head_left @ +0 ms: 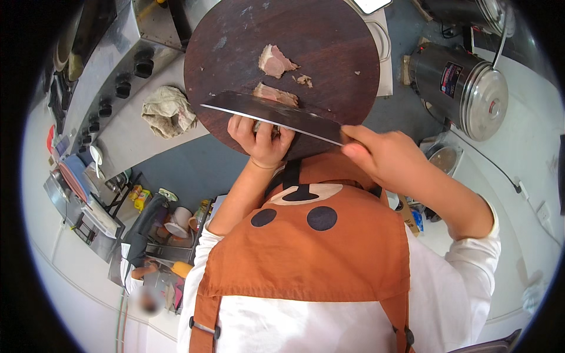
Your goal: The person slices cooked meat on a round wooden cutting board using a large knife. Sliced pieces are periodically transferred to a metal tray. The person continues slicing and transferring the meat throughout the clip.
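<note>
A round dark wooden chopping board (326, 57) lies before me. My right hand (375, 148) grips a cleaver (273, 114) by its handle, and the broad dark blade runs leftward across the near half of the board. Just below the blade, my left hand (263, 141) has its fingers curled on a pale piece of meat (270, 129), mostly hidden by fingers and blade. Right behind the blade sits another piece of cooked meat (277, 94), its near side partly covered. Farther back lie a larger pinkish chunk of meat (276, 61) and small meat scraps (303, 80).
A crumpled cloth (168, 112) rests left of the board, beside a steel stove front with black knobs (143, 68). Steel lidded pots (483, 103) stand at right. A shelf with a blue tray (77, 174) is at far left; another person (137, 247) stands at lower left.
</note>
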Action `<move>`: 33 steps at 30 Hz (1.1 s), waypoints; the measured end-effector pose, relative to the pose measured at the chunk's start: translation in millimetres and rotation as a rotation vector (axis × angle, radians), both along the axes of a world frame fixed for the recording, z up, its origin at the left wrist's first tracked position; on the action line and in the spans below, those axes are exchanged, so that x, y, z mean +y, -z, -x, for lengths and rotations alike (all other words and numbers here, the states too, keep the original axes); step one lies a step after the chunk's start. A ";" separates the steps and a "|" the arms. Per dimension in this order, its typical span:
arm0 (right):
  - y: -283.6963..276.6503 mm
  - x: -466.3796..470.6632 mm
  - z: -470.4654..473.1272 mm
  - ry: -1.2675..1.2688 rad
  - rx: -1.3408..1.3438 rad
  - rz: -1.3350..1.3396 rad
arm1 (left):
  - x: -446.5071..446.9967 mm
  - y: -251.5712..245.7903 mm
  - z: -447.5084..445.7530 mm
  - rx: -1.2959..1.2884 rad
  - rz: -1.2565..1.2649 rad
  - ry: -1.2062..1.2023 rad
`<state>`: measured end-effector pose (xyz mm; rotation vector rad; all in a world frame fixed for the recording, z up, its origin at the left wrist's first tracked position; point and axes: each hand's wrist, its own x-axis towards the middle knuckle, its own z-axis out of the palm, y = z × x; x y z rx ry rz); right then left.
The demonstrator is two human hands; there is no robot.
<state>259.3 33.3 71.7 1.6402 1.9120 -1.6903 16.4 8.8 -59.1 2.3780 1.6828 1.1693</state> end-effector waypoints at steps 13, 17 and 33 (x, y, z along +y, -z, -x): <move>11.7 -4.6 4.2 0.010 -0.020 -0.044 | 2.5 -1.7 -1.7 -0.036 -0.001 -0.003; 2.8 -28.9 -20.4 0.041 -0.049 -0.059 | 2.8 -2.1 -1.7 -0.036 -0.006 -0.018; 38.8 -3.0 24.2 0.028 -0.046 -0.140 | 5.3 -5.2 -4.6 -0.051 -0.006 0.003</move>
